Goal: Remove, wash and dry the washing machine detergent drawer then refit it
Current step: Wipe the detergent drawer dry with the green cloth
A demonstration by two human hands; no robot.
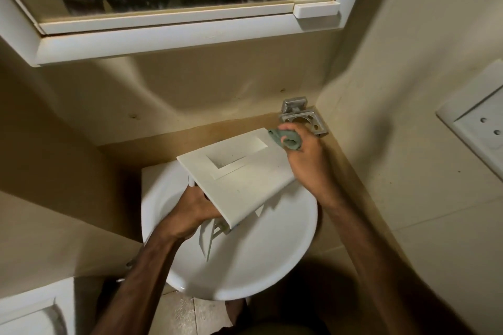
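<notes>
Over the white sink (285, 266) we hold the detergent drawer (245, 171), front panel up. Our left hand (190, 215) grips its underside w/ curled fingers; our right hand (302, 152) pinches a bunched green cloth (285, 140) at the panel's far corner. Drying step, we judge: wipe firmly into the handle recess, keep the drawer steady. Long axis runs from the sink's near-left to its far-right.
</notes>
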